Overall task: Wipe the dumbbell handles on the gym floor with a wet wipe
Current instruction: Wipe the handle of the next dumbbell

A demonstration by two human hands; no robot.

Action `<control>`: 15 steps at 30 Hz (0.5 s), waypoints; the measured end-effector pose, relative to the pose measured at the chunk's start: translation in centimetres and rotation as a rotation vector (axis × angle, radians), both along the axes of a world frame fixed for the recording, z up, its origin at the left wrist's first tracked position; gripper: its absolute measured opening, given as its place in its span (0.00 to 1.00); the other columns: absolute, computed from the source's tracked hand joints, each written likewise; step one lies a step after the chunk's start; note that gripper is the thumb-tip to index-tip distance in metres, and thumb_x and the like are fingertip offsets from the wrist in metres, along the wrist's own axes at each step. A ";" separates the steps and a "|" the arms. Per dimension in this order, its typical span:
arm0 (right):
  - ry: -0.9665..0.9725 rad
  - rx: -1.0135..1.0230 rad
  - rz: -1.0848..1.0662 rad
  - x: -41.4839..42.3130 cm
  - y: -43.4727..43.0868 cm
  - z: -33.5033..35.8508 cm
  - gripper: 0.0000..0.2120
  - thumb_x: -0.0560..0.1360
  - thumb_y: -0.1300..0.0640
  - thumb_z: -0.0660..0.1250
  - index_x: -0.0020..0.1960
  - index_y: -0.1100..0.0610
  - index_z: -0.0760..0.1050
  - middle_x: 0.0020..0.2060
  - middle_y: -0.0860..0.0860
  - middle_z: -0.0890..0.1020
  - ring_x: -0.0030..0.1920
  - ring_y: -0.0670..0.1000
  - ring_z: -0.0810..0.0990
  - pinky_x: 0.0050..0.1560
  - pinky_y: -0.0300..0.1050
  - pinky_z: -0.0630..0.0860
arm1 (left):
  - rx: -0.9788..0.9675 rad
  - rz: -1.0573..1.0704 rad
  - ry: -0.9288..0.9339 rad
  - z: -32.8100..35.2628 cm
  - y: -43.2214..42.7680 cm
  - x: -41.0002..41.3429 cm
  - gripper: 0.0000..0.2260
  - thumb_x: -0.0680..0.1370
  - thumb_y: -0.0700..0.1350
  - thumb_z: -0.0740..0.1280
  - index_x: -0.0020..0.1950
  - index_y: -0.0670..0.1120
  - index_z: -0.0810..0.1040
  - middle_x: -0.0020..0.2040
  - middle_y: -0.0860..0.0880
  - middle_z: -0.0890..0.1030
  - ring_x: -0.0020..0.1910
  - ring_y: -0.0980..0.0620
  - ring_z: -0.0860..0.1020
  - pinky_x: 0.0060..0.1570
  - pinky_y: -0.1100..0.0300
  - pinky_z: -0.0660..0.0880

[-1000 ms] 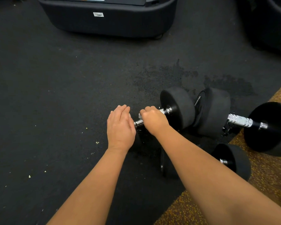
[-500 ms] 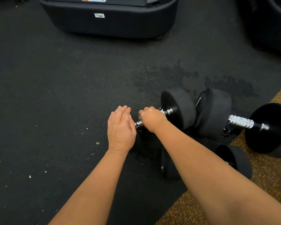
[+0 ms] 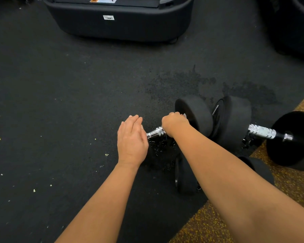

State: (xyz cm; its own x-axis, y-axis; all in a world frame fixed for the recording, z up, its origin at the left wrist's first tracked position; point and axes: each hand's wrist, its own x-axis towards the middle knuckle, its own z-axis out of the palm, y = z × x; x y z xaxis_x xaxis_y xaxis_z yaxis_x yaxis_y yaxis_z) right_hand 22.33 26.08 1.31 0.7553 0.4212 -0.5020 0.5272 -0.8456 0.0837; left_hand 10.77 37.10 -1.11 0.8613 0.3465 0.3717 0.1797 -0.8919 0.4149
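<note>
A dumbbell with a chrome handle [image 3: 155, 133] and a black weight [image 3: 194, 114] lies on the black gym floor [image 3: 68, 111]. My right hand [image 3: 174, 124] is closed around the handle close to that weight, with a corner of the white wet wipe [image 3: 184, 115] showing at my knuckles. My left hand [image 3: 132, 139] lies flat with fingers together over the handle's left end and hides what is under it. A second dumbbell [image 3: 261, 132] with a knurled chrome handle lies to the right. My right forearm partly covers a third dumbbell [image 3: 184, 178] lower down.
A large black machine base [image 3: 119, 21] stands at the top of the view, and more dark equipment [image 3: 295, 23] at the top right. A yellow-speckled mat [image 3: 218, 223] borders the black floor at the lower right. Small pale crumbs dot the floor on the left.
My right hand has slid right along the handle toward the black weight, baring more chrome beside my left hand. My left hand has stayed in place.
</note>
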 end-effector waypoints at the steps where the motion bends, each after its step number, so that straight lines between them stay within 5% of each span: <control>1: -0.017 0.006 0.007 -0.2 -0.1 -0.1 0.17 0.76 0.62 0.60 0.65 0.59 0.69 0.63 0.59 0.71 0.65 0.59 0.67 0.64 0.56 0.64 | 0.003 0.000 -0.003 0.0 0.0 0.0 0.19 0.78 0.44 0.54 0.60 0.39 0.78 0.61 0.44 0.78 0.64 0.44 0.74 0.68 0.47 0.65; 7: -0.287 0.221 0.006 -1.9 -1.7 -2.4 0.15 0.74 0.63 0.63 0.61 0.59 0.71 0.55 0.56 0.75 0.57 0.57 0.72 0.57 0.52 0.70 | 0.012 -0.001 -0.017 -0.1 0.0 -0.1 0.18 0.78 0.44 0.55 0.60 0.39 0.79 0.61 0.44 0.78 0.64 0.45 0.75 0.68 0.47 0.65; 12: -0.540 0.389 -0.081 -3.1 -2.3 -3.7 0.15 0.53 0.65 0.77 0.38 0.57 0.78 0.31 0.54 0.77 0.34 0.55 0.77 0.34 0.45 0.76 | 0.013 -0.008 -0.020 0.0 0.0 -0.2 0.18 0.78 0.43 0.55 0.60 0.39 0.79 0.61 0.44 0.79 0.64 0.44 0.74 0.68 0.47 0.66; 15: -0.556 0.467 -0.154 -3.6 -2.4 -3.9 0.15 0.54 0.68 0.76 0.39 0.60 0.78 0.31 0.55 0.77 0.36 0.57 0.78 0.30 0.45 0.75 | 0.012 -0.007 -0.017 0.0 0.0 -0.2 0.18 0.78 0.44 0.55 0.60 0.39 0.79 0.61 0.44 0.79 0.64 0.44 0.75 0.68 0.46 0.66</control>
